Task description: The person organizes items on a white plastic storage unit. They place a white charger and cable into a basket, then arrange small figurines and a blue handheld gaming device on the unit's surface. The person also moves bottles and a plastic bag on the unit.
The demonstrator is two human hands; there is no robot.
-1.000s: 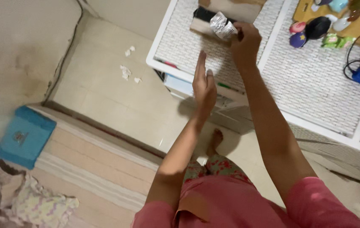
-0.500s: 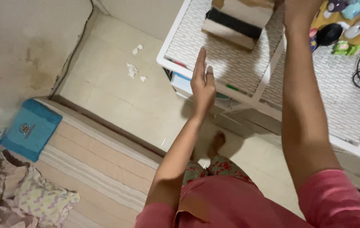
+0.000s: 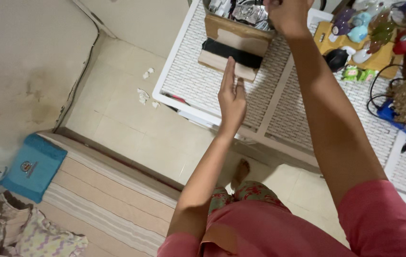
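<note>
Cardboard box [image 3: 234,35] before left hand [image 3: 232,97]

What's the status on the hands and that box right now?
Left hand open, flat, by the box flap. Right hand at the box's top rim, grip unclear. Box on white table, foil packets inside. Nothing blocking.

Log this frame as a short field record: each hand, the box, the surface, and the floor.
left hand: open and flat, fingers straight, at the cardboard box's near flap
right hand: at the box's open top, grip unclear
cardboard box: open, shiny silver packets inside
surface: white woven table
also on table: small colourful figurines
floor: paper scraps, blue cloth
</note>
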